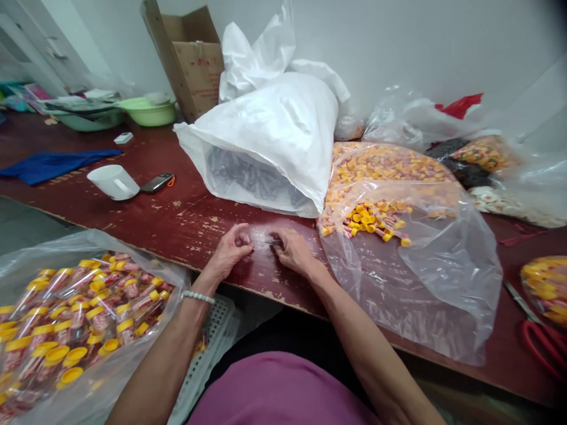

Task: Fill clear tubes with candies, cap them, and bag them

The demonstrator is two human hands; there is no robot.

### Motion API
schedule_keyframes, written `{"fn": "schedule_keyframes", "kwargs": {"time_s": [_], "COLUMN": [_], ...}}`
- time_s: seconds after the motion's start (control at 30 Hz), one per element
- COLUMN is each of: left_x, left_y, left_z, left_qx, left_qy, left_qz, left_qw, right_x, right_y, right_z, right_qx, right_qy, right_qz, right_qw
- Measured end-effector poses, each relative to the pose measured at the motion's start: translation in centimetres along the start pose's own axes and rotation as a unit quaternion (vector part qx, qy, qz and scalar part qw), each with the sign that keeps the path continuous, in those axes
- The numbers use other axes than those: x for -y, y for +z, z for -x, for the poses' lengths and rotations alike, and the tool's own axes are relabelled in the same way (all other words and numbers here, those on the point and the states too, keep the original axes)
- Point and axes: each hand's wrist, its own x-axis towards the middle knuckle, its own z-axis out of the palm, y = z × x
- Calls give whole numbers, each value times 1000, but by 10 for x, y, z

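Over the dark red table (177,221), my left hand (233,249) has its fingers curled around a small clear tube (246,238). My right hand (287,251) is closed on a small clear item (273,241), which its fingers partly hide. The two hands are apart, a short gap between them. Just behind them lies a white sack (283,118), its mouth facing me, with many clear tubes (248,177) inside. Right of my right hand, a clear plastic bag (443,265) holds small pink-and-white pieces with yellow caps (365,218).
At lower left, a large bag (146,251) holds yellow-capped tubes (80,313). A white cup (113,181), a phone-like device (158,183), a blue cloth (53,165), green basins (148,112) and a cardboard box (197,71) stand left. Red-handled scissors (543,342) lie at right.
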Motion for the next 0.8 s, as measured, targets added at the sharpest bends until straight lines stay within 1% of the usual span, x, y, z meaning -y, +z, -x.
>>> {"fn": "schedule_keyframes", "kwargs": {"time_s": [0.03, 0.07, 0.13, 0.17, 0.23, 0.3, 0.33, 0.4, 0.43, 0.47, 0.53, 0.63, 0.73, 0.8], "left_x": [-2, -4, -6, -7, -6, -4, -4, -2, -2, -1, 1, 5, 7, 7], "left_y": [7, 14, 32, 41, 56, 66, 69, 73, 73, 74, 76, 81, 83, 84], "left_z": [1, 2, 3, 4, 5, 5, 5, 5, 4, 3, 1, -4, -7, -8], "left_qx": [29, 58, 106, 124, 153, 181, 192, 203, 198, 184, 136, 72, 56, 49], "left_qy": [-15, -21, -1, 16, 37, 37, 35, 49, 64, 82, 121, 150, 148, 142], "left_qz": [39, 64, 85, 91, 105, 119, 123, 112, 99, 82, 42, -19, -74, -92], "left_qw": [999, 996, 991, 988, 982, 976, 973, 972, 973, 976, 982, 986, 985, 984], "right_x": [1, 2, 7, 8, 11, 11, 11, 11, 11, 11, 13, 15, 17, 16], "right_y": [2, 4, 9, 11, 14, 15, 14, 12, 10, 10, 9, 10, 10, 10], "right_z": [3, 6, 13, 16, 20, 24, 25, 29, 31, 33, 37, 42, 47, 50], "right_qx": [-30, -57, -97, -112, -140, -166, -177, -193, -195, -193, -181, -161, -146, -142], "right_qy": [23, 44, 75, 85, 113, 145, 153, 151, 143, 135, 128, 130, 133, 135], "right_qz": [-83, -163, -283, -317, -347, -339, -322, -262, -225, -189, -130, -77, -46, -34], "right_qw": [996, 984, 951, 938, 920, 914, 917, 933, 944, 953, 966, 975, 979, 980]}}
